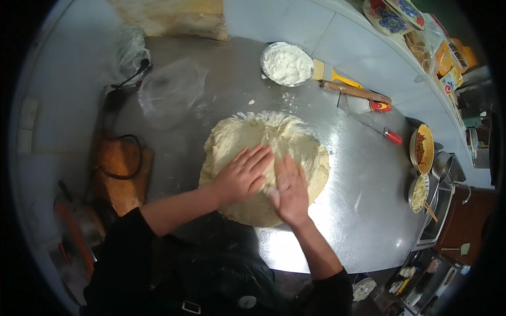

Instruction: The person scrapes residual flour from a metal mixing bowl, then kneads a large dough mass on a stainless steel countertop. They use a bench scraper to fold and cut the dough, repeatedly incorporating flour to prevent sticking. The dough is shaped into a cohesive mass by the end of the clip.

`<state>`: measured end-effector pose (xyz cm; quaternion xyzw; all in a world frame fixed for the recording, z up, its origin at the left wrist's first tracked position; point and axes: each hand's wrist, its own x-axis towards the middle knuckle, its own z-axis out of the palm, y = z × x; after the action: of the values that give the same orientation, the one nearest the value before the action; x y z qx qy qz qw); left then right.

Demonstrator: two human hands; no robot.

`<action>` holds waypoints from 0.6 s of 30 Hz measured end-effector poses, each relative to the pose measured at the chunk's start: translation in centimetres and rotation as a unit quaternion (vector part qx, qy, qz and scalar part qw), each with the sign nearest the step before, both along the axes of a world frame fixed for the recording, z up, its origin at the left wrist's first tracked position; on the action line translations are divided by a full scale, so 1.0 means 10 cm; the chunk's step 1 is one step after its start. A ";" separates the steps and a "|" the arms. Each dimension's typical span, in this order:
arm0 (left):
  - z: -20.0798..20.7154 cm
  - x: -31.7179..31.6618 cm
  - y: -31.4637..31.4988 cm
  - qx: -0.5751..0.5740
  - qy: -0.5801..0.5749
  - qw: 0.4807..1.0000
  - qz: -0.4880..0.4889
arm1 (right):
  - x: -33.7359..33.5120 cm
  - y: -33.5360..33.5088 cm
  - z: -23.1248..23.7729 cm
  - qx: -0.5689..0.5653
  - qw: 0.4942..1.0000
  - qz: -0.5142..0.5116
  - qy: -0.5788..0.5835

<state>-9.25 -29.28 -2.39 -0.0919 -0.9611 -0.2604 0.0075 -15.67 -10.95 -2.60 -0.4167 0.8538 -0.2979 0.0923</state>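
A large pale mass of dough [226,142] lies on the steel worktop [363,210], its far rim rough and ragged. My left hand [243,174] rests flat on the middle of it, fingers stretched out and pointing away to the right. Beside it my right hand [291,192] presses on the dough with its fingers extended, slightly smeared by motion and dusted with flour. Neither hand grips anything. Under both palms the dough's surface is hidden.
A bowl of flour [287,64] stands at the far edge. To its right lie a brush [345,79], a rolling pin [356,92] and red-handled tools [392,136]. Two food bowls [422,149] sit at the right edge; a clear plastic bag [174,89] lies far left.
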 end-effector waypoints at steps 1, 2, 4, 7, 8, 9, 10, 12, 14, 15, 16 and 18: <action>-0.04 0.09 0.05 -0.007 -0.007 1.000 -0.005 | 0.13 0.04 -0.02 0.040 0.999 0.004 0.005; -0.08 0.17 0.06 -0.016 -0.037 0.999 -0.025 | 0.24 0.08 -0.05 0.078 0.997 0.009 0.012; -0.17 0.31 0.09 -0.031 -0.016 0.999 -0.031 | 0.41 0.14 -0.14 0.121 0.991 0.021 0.051; -0.30 0.23 0.09 -0.068 0.036 0.997 -0.032 | 0.41 0.12 -0.44 0.062 0.990 0.010 0.124; -0.27 0.14 0.08 -0.086 0.045 0.995 -0.025 | 0.37 0.06 -0.48 0.063 0.987 -0.004 0.145; -0.24 0.09 0.09 -0.105 0.055 0.993 -0.018 | 0.34 0.04 -0.48 0.083 0.989 -0.009 0.123; -0.27 0.09 0.12 -0.085 0.049 0.995 -0.018 | 0.32 0.03 -0.46 0.102 0.990 -0.015 0.102; -0.30 0.02 0.08 -0.059 0.054 0.997 -0.015 | 0.25 -0.05 -0.33 0.066 0.997 -0.025 0.040; -0.19 0.10 0.01 -0.055 -0.005 0.998 -0.017 | 0.09 0.09 0.04 -0.002 0.992 0.004 -0.127; -0.13 0.22 -0.02 -0.050 -0.044 0.998 -0.017 | 0.06 0.20 0.13 -0.033 0.975 0.020 -0.218; -0.05 0.31 -0.15 -0.090 -0.047 0.995 0.024 | 0.07 0.31 0.12 -0.049 0.991 -0.023 -0.123; -0.14 0.36 -0.51 -0.024 -0.060 0.987 0.149 | -0.01 0.49 0.08 0.065 0.992 -0.101 0.028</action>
<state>-5.64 -34.40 -3.79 0.0684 -0.9687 -0.2382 -0.0137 -15.79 -6.06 -1.78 -0.3295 0.9114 -0.2381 0.0644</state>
